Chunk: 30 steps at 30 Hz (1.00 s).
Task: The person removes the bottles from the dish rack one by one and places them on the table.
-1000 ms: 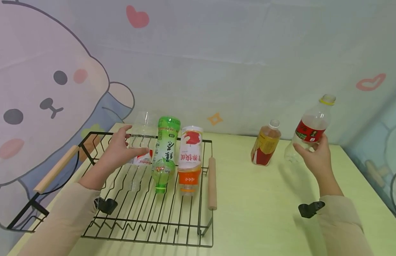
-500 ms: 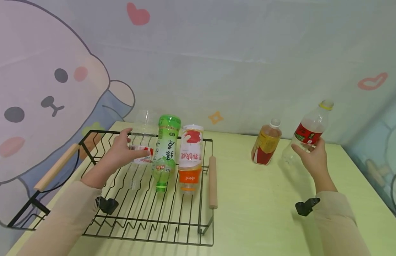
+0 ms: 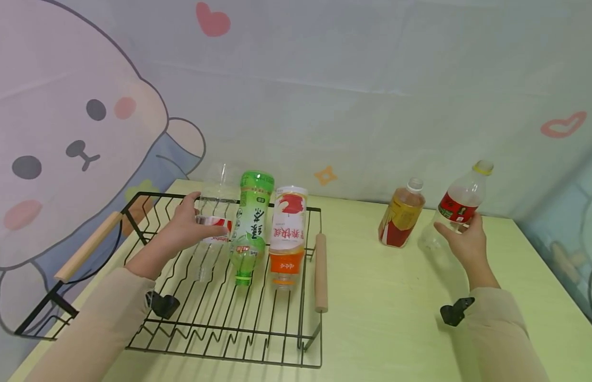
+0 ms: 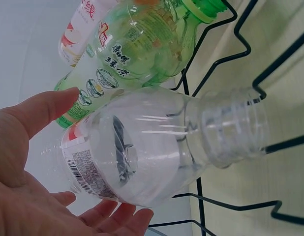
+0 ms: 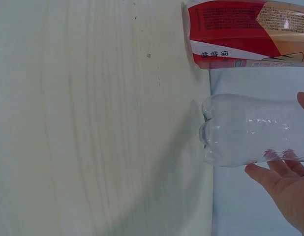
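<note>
My left hand (image 3: 187, 228) spans a clear plastic bottle (image 4: 152, 142), which lies neck toward me on the black wire rack (image 3: 214, 323). Its fingertips are at the bottle's side, and in the left wrist view the thumb stands off the other side. Beside that bottle lie a green tea bottle (image 3: 255, 212) and a white-and-orange drink bottle (image 3: 288, 228), necks toward me too. At the right, my right hand (image 3: 468, 241) grips a clear plastic bottle with a red label (image 3: 458, 207), capless, tilted with its mouth up and to the right. Fingers and thumb lie on opposite sides of it.
A capless bottle with a yellow-and-red label (image 3: 402, 217) stands on the pale table (image 3: 372, 318), left of the held bottle. Wooden handles (image 3: 321, 273) run along the rack's two sides. A printed cloth (image 3: 353, 106) hangs behind the table.
My right hand has lowered the red-labelled bottle and brought it slightly left. The left hand stays at the clear bottle on the rack. The head view has shifted a little.
</note>
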Each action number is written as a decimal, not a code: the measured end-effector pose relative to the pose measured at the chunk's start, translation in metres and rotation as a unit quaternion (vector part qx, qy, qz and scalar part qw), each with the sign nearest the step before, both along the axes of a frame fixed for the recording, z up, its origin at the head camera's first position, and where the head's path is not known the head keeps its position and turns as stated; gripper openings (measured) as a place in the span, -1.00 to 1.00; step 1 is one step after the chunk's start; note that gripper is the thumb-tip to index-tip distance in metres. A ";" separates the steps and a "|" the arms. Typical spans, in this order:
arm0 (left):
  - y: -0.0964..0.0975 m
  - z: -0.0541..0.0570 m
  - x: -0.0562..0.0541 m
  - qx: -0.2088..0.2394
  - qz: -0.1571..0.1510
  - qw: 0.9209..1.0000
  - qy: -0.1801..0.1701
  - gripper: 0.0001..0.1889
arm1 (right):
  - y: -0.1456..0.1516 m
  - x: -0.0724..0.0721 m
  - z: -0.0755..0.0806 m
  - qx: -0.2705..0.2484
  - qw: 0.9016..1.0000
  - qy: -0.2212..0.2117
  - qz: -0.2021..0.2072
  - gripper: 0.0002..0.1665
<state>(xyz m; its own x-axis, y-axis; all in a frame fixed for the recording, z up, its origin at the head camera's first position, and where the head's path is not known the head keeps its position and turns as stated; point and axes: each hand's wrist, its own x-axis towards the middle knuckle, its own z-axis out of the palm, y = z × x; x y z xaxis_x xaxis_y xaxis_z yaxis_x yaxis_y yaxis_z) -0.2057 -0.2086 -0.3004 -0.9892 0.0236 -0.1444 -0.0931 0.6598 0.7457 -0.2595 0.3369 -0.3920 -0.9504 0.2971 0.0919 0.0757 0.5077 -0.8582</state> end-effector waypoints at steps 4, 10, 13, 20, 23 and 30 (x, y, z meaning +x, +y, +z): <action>0.001 0.000 0.000 0.007 0.000 1.000 -0.004 0.16 | -0.001 0.002 -0.002 0.000 1.000 -0.007 -0.005 0.08; 0.001 -0.001 -0.001 0.002 -0.001 1.000 -0.008 0.17 | -0.001 0.002 -0.004 -0.001 1.000 -0.015 -0.015 0.09; 0.000 -0.001 0.000 0.001 -0.005 1.000 -0.013 0.18 | 0.000 0.001 -0.005 -0.001 1.000 -0.017 -0.015 0.09; -0.003 -0.006 -0.002 0.018 -0.015 1.000 -0.019 0.19 | 0.001 -0.001 -0.006 -0.004 1.000 -0.021 -0.013 0.10; -0.003 -0.007 -0.002 0.024 -0.020 0.999 -0.028 0.21 | 0.001 0.000 -0.006 -0.004 1.000 -0.023 -0.013 0.10; -0.004 -0.008 -0.001 0.034 -0.027 0.998 -0.035 0.21 | 0.000 0.001 -0.008 -0.005 1.000 -0.025 -0.010 0.11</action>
<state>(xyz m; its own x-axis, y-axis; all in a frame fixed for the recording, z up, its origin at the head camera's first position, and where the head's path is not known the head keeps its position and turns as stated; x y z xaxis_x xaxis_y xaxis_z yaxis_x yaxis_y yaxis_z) -0.2066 -0.2126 -0.3080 -0.9738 0.0893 -0.2092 -0.1117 0.6133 0.7819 -0.2584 0.3373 -0.3998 -0.9475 0.3172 0.0411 0.1289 0.4962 -0.8586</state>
